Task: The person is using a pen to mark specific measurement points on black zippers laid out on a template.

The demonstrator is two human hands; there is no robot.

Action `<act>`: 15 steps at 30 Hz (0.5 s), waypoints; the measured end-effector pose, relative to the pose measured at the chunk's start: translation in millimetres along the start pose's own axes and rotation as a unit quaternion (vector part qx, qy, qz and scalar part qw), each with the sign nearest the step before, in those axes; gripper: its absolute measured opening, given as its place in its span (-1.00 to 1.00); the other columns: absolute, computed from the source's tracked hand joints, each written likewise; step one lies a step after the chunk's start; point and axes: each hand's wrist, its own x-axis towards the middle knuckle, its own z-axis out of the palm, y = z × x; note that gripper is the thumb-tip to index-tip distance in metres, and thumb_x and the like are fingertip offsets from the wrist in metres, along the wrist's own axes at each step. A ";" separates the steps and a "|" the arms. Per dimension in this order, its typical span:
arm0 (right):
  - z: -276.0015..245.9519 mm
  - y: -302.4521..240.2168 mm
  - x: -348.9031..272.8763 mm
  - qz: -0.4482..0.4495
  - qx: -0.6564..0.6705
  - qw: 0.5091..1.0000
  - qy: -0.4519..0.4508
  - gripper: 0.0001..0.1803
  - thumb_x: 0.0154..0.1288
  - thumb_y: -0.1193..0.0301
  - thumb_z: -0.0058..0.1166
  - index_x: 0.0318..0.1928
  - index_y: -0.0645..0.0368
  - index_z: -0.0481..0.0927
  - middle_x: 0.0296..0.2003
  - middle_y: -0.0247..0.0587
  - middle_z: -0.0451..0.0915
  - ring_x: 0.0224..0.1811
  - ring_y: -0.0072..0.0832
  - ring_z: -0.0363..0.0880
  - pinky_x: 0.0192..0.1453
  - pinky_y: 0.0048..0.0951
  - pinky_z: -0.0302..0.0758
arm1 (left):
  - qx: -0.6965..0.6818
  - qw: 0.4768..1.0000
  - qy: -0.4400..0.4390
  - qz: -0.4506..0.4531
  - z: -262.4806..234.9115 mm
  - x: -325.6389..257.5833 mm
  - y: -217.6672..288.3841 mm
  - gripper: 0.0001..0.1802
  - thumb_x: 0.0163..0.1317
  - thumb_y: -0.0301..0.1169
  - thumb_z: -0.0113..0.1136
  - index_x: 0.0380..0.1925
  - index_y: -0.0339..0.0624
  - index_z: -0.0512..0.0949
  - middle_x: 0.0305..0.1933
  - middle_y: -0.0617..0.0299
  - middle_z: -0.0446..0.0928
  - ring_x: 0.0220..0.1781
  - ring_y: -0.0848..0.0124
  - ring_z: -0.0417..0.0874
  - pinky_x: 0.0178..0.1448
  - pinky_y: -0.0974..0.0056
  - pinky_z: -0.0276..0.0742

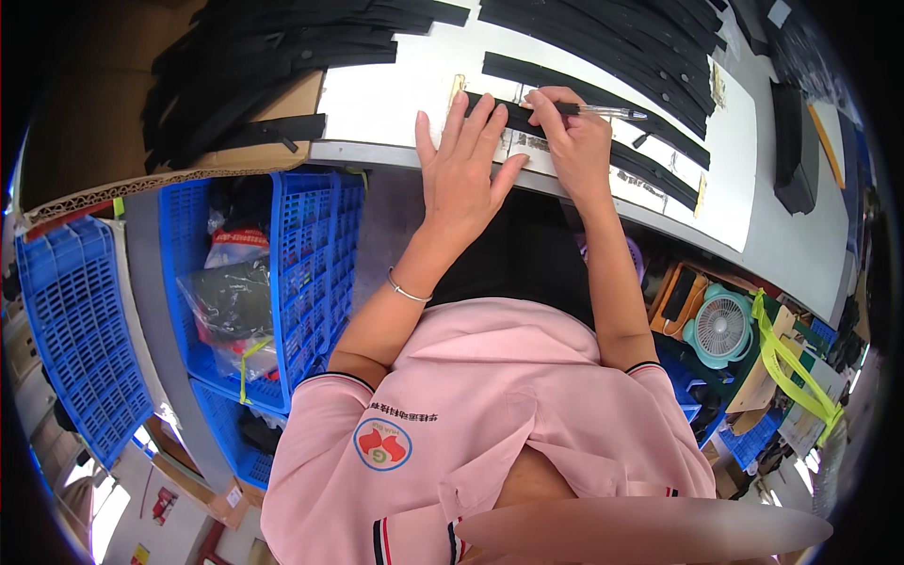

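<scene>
My left hand (463, 174) lies flat with its fingers spread, the fingertips on a long black fabric strip (518, 120) on the white board (414, 83). The pen (610, 113), with a clear barrel and a dark grip, is pinched in my right hand (578, 151). Its tip end points left, down at the strip close to my left fingers; the exact contact is hidden by my fingertips. Just beyond, a second black strip (504, 66) runs alongside. Dark marks and a pale strip of tape show on the board near my hands.
Piled black strips (603, 38) cover the far side of the table. More black strips (235, 71) hang over a cardboard box (85, 122) at left. A black case (794, 151) lies at right. Below the table edge are blue crates (311, 254) and a teal fan (723, 325).
</scene>
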 end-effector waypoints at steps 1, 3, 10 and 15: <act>0.3 0.4 0.0 0.000 -0.001 1.000 -0.002 -0.74 0.49 0.37 0.22 -0.22 0.38 0.74 -0.31 -0.28 0.76 -0.32 -0.66 0.64 -0.19 -0.61 0.50 | 0.000 1.000 0.000 -0.002 -0.1 0.0 0.0 -0.36 0.24 -0.13 0.42 0.27 -0.18 0.56 0.42 0.11 0.47 0.56 0.04 0.33 0.57 -0.39 -0.11; 0.5 1.6 -0.2 -0.003 -0.014 1.000 -0.007 -0.73 0.49 0.35 0.23 -0.20 0.37 0.74 -0.32 -0.29 0.76 -0.33 -0.65 0.65 -0.20 -0.60 0.51 | -0.010 1.000 -0.011 -0.014 -1.2 -0.1 0.6 -0.38 0.31 -0.11 0.38 0.31 -0.12 0.55 0.44 0.16 0.49 0.59 0.10 0.31 0.63 -0.28 -0.21; 1.8 3.2 -0.9 -0.019 -0.061 0.998 -0.002 -0.75 0.50 0.36 0.22 -0.19 0.36 0.74 -0.33 -0.30 0.76 -0.38 -0.67 0.61 -0.24 -0.61 0.51 | 0.004 1.000 0.001 0.004 0.4 -0.3 0.6 -0.36 0.23 -0.14 0.43 0.26 -0.18 0.56 0.41 0.12 0.48 0.57 0.05 0.32 0.57 -0.40 -0.09; -2.5 12.6 -1.9 -0.028 0.055 0.997 -0.044 -0.74 0.44 0.39 0.23 -0.31 0.36 0.75 -0.42 -0.37 0.76 -0.52 -0.68 0.60 -0.43 -0.59 0.46 | 0.010 1.000 0.005 0.004 1.0 -0.1 0.2 -0.37 0.22 -0.15 0.44 0.26 -0.17 0.57 0.41 0.13 0.48 0.57 0.06 0.31 0.57 -0.40 -0.09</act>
